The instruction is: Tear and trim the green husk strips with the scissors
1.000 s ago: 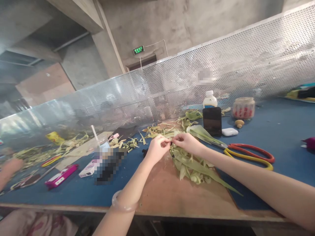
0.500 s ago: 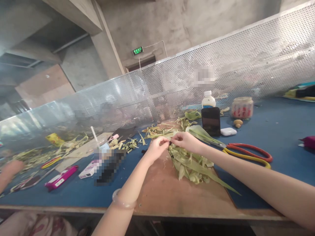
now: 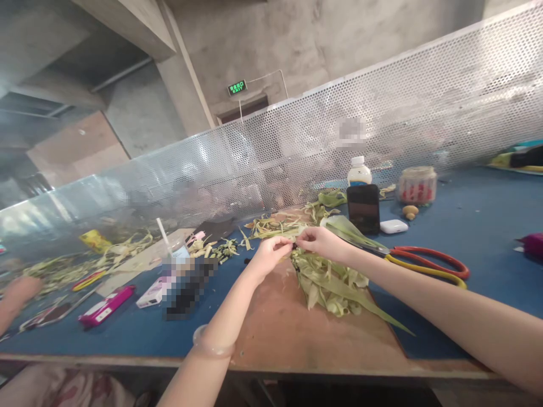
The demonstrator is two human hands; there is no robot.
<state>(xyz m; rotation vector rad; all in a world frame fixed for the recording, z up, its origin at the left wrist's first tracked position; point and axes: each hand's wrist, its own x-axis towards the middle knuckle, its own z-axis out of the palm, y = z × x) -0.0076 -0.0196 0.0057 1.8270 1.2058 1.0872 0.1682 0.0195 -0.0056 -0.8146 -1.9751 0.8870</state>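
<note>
My left hand [image 3: 272,253] and my right hand [image 3: 319,243] meet over the far part of a brown board [image 3: 288,339]. Thumb and fingers of each are pinched together, fingertips almost touching. Something small and dark shows between them, too small to name. Just below my right hand lies a loose heap of pale green corn husks [image 3: 333,285], one long strip trailing to the right. Large scissors [image 3: 432,263] with one red and one yellow handle rest beyond my right forearm, their blades partly among husks.
Behind the scissors stand a dark phone [image 3: 363,209], a white bottle [image 3: 358,169], a white earphone case [image 3: 393,226] and a jar [image 3: 418,185]. A pink packet [image 3: 106,307] and a cup with straw [image 3: 180,252] lie left. Another person's hand [image 3: 21,295] is far left. A perforated metal screen [image 3: 416,107] borders the table.
Hardly anything differs. My fingertips have shifted very slightly to the right, and a bit more of the dark thing shows between them.
</note>
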